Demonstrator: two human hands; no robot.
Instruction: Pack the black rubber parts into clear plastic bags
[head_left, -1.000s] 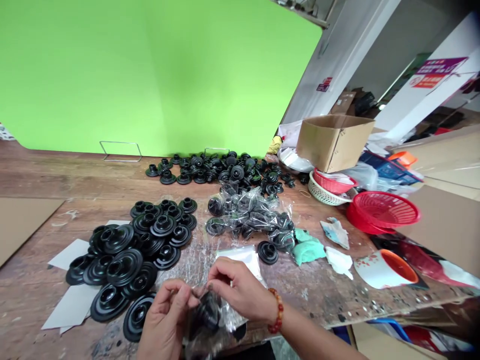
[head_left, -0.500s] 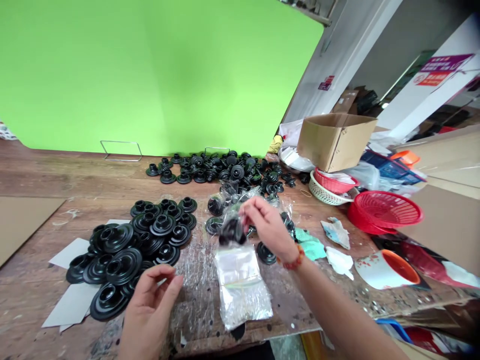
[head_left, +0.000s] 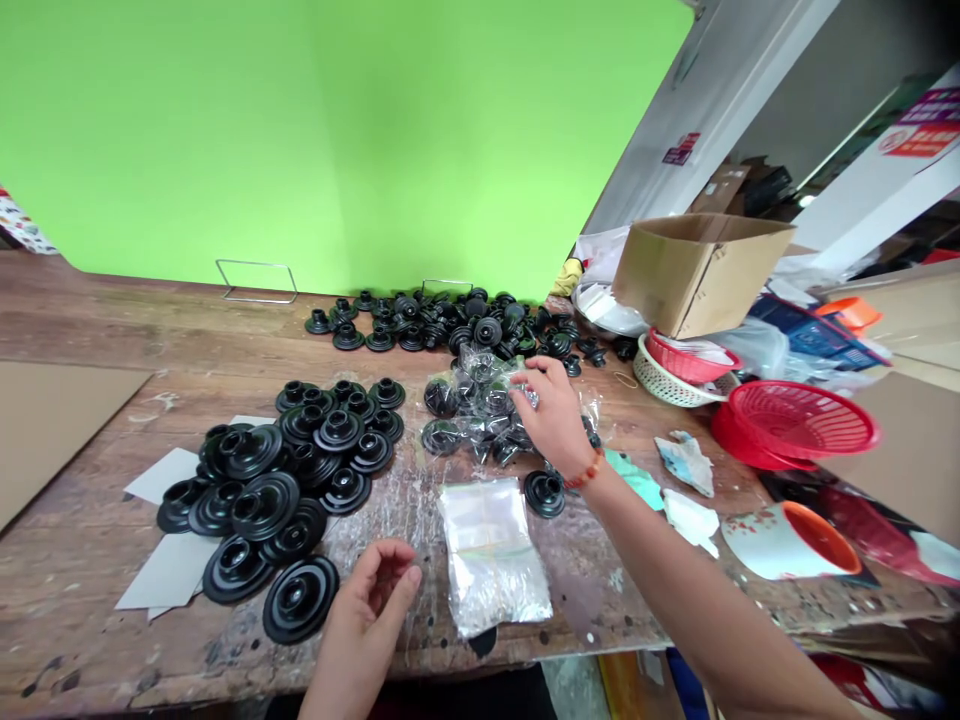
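Note:
My right hand [head_left: 553, 415], with a beaded bracelet, hovers over bagged black parts [head_left: 491, 400], fingers apart and nothing held. My left hand [head_left: 367, 620] is near the table's front edge, thumb and fingers curved with a gap between them, holding nothing. Just left of it lies a black disc part [head_left: 301, 598]. Beyond that is a heap of black flanged discs [head_left: 262, 505]. A stack of clear plastic bags [head_left: 491, 560], with a band across it, lies between my hands. One loose black disc [head_left: 544, 494] sits beside the stack's upper right corner.
Smaller black parts [head_left: 450, 322] are piled along the green board [head_left: 337, 150]. A cardboard box [head_left: 694, 275], a white basket [head_left: 667, 385], a red basket [head_left: 802, 420] and a white-and-orange cylinder [head_left: 791, 540] stand at the right. Brown board [head_left: 52, 420] lies far left.
My right hand has let go of the bagged black part and moved slightly up and right. My left hand has shifted right, away from the disc heap. The camera view has shifted slightly.

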